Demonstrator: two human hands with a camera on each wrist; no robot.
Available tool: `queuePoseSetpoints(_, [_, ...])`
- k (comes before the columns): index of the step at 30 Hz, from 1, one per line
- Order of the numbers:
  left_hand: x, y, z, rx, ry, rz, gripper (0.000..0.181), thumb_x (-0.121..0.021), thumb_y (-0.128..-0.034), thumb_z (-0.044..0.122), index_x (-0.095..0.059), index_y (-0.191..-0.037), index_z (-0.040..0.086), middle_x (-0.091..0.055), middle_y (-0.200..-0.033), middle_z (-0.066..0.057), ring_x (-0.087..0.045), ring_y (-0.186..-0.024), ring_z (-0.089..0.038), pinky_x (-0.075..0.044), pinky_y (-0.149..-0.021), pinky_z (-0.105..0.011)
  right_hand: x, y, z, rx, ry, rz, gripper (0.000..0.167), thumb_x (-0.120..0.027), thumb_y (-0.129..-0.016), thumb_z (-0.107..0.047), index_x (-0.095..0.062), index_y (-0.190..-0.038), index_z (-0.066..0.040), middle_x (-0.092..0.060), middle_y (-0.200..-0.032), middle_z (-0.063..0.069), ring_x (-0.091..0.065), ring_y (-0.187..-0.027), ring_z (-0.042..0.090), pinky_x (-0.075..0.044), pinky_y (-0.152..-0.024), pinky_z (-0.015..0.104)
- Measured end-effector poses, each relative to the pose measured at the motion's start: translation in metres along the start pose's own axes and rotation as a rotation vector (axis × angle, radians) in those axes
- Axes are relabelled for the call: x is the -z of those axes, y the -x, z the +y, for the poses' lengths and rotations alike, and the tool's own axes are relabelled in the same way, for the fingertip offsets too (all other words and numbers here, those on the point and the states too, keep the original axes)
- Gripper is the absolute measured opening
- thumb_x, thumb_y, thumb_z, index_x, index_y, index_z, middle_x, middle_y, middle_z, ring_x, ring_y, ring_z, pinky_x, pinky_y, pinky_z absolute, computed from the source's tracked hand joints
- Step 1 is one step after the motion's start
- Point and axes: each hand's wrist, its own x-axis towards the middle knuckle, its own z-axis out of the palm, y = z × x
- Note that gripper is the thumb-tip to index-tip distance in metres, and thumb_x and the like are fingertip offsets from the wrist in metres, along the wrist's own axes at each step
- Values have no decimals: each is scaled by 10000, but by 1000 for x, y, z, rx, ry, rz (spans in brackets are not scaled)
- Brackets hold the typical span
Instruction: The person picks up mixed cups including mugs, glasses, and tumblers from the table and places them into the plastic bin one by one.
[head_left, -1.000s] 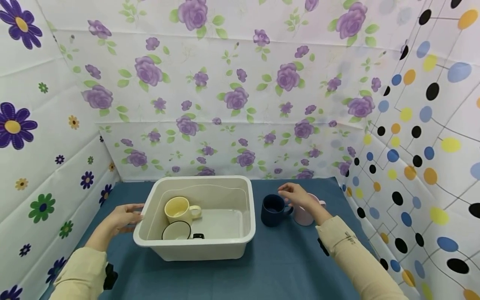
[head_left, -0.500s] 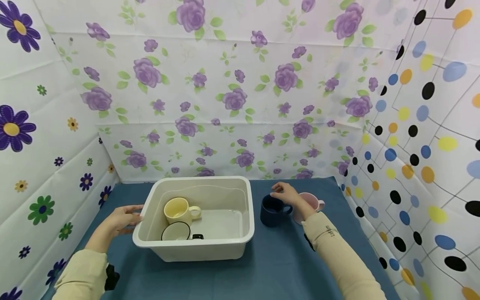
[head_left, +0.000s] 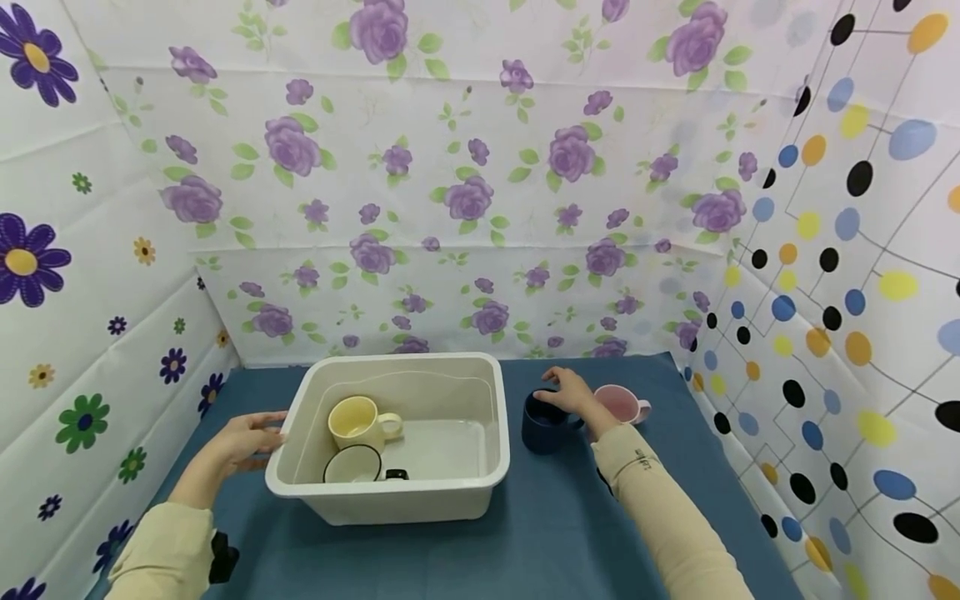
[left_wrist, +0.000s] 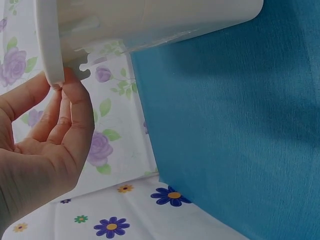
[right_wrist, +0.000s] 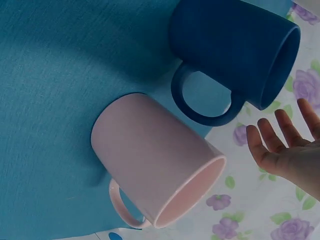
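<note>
A white bin [head_left: 405, 507] holds a yellow mug [head_left: 356, 422] and a white mug with a dark rim [head_left: 352, 465]. My left hand [head_left: 238, 443] pinches the bin's left rim; in the left wrist view the thumb and fingertips of that hand [left_wrist: 52, 127] meet at the rim's edge. Right of the bin stands a navy mug [head_left: 543, 432], upright, its handle toward the right. Over its opening is my right hand [head_left: 573, 395], fingers loosely bent. From the right wrist, the hand [right_wrist: 292, 150] shows beside the navy mug's [right_wrist: 227, 45] rim, holding nothing.
A pink mug [head_left: 619, 402] stands upright just right of the navy one, partly behind my right wrist. Blue cloth [head_left: 487, 558] covers the table. Flowered sheets [head_left: 465, 292] rise behind and at the left, a dotted one [head_left: 847, 400] at the right.
My right hand has moved left, from beside the pink mug to over the navy mug's opening, uncovering more of the pink mug. The left hand has stayed at the bin's rim.
</note>
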Motion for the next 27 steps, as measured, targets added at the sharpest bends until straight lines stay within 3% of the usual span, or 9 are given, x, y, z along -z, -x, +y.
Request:
queuePoseSetpoints(5, [1,-1,1,-3,-7,4,624,-566,-922,77,-251,-1438,-76,-380,-1389,-339,-602,-929,-207,-556,-826,-451,-5,0,0,-11,37,19,503,-627,-886,-269,-493,-1263,36,-510,-1216,292,-504,-1124,422,-422,-951,555])
queuePoseSetpoints(13, [0,0,1,-10,3,-8,625,-575,-913,68,-261,-1432,-82,-432,-1351,-333,-605,-895,-175,-558,-820,-448,-16,0,-4,-102,147,4,573,-662,-862,-349,-483,-1310,-39,-471,-1280,256,-467,-1156,462,-430,-934,583])
queuePoseSetpoints(27, [1,-2,-1,8,8,-13,644,-595,-907,89,-262,-1434,-74,-408,-1378,-326,-610,-901,-171,-559,-821,-446,-34,0,-20,-232,242,60,648,-702,-820,-398,-479,-1330,-67,-455,-1328,242,-440,-1196,458,-402,-952,613])
